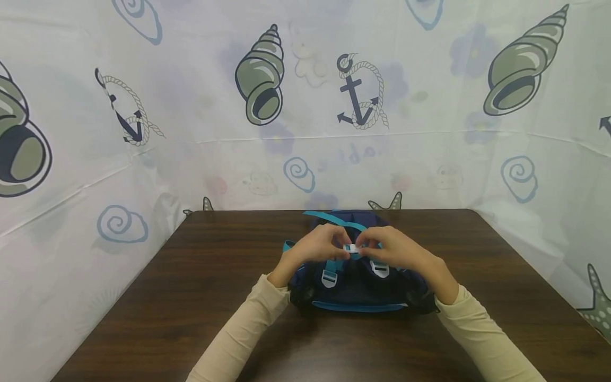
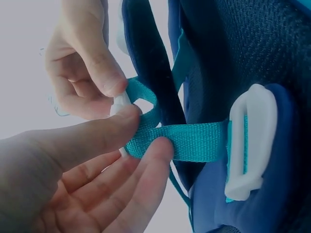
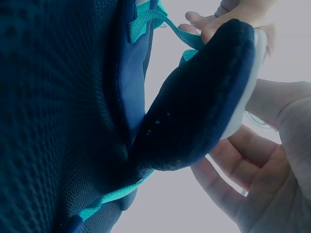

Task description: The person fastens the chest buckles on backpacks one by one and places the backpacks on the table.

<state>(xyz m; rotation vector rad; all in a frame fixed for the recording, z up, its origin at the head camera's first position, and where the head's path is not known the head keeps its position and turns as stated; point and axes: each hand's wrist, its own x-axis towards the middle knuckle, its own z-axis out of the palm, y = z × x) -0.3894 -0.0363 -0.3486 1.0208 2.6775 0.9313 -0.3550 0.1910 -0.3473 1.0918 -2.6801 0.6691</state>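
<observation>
A navy backpack [image 1: 353, 289] lies on the table with its padded shoulder straps facing up. Above it, both hands meet at a small white buckle [image 1: 352, 248] threaded with teal webbing [image 2: 194, 141]. My left hand [image 1: 322, 245] pinches the buckle and webbing between thumb and fingers. From the other side, my right hand [image 1: 393, 246] pinches the buckle with thumb and fingertips, as the left wrist view shows. In the right wrist view, a dark padded strap [image 3: 194, 102] with a white piece along its edge hides the right fingertips.
White strap adjusters [image 1: 329, 278] sit at the shoulder strap ends. A loose teal strap [image 1: 329, 216] sticks out over the bag's far side. The brown wooden table [image 1: 191, 297] reaches back to a white curtain [image 1: 315, 106] printed with shells and anchors.
</observation>
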